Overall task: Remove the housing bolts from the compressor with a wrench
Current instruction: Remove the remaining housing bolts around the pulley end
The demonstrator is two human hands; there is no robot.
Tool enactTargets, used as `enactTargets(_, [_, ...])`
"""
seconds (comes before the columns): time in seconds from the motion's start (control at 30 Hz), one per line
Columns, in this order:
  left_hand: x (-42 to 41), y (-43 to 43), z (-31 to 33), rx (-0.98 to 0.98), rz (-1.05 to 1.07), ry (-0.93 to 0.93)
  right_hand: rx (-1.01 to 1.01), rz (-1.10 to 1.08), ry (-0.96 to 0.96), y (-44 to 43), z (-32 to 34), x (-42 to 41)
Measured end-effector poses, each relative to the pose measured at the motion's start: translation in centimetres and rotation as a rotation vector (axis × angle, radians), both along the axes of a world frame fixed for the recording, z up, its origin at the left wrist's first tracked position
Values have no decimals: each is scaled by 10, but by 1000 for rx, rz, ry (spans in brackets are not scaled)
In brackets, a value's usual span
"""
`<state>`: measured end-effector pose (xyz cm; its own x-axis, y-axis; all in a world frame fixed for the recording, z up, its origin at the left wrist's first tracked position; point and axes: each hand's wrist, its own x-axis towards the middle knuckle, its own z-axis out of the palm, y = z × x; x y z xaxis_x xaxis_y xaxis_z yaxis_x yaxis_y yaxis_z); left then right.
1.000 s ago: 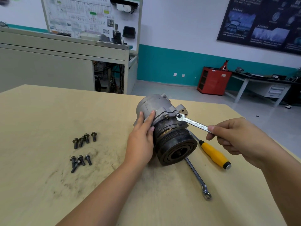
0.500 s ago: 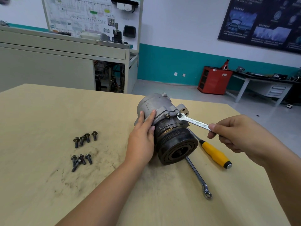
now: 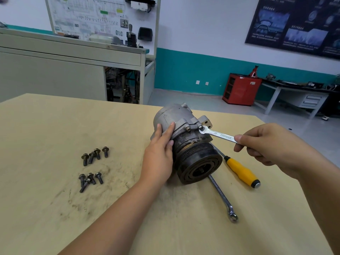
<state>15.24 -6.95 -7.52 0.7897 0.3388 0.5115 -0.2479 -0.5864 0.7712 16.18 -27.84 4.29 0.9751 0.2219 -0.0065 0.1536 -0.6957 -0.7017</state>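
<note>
the person's body, head view: two bare hands and two bare forearms. left hand [image 3: 158, 162]: the back of the hand shows, with its fingers [image 3: 166, 134]; a nail [image 3: 171, 143] on one tip is cut short and rounded. left forearm [image 3: 114, 218]: bare from the wrist to the lower frame edge. right hand [image 3: 266, 144]: back and knuckles show; the thumb nail [image 3: 237, 138] is short and broad. right forearm [image 3: 322, 190]: bare from the wrist to the right frame edge, where the wide lens swells it.
</note>
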Motion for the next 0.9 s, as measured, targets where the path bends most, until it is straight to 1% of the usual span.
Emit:
enactTargets(0.27, [1,0,0,3,2,-6,-24,19,48,0,9,4])
enactTargets(0.5, [1,1,0,-1,0,-5,-31,-1,-33,6,2,5])
enactTargets(0.67, [1,3,1,33,-5,-6,-36,-11,-42,5,-5,5])
enactTargets(0.9, [1,2,0,25,-4,-5,-203,13,-186,6,-13,-3])
